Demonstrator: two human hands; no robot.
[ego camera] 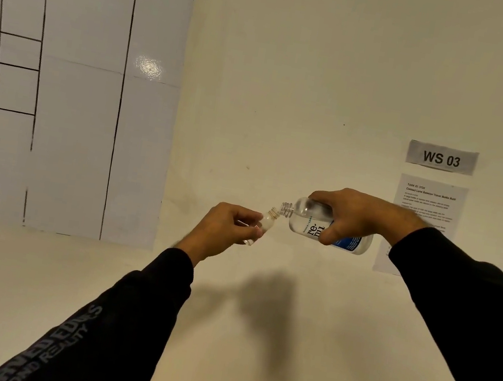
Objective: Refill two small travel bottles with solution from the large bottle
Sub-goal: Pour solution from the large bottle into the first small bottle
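The step in hand looked to be the pour into a travel bottle: the right hand held the large bottle tipped nearly flat, its uncapped neck pointing to 9 o'clock and sitting just above and touching, or almost touching, the open mouth of the small bottle. The left hand held that small bottle tilted, mouth up toward 1 o'clock, both bottles raised in the air in front of the wall, well above the counter. The right grip was clenched round the large bottle's body, thumb on the label at 6 o'clock and fingers over the top. The left grip was pinched shut on the small bottle's lower body, fingertips hiding most of it. No stream could be made out, and the small bottle's fill level was too hard to read. The second travel bottle was out of view. The next move probably called for a slow, slight further tilt with the mouths kept aligned, since the small opening left little margin for a spill.
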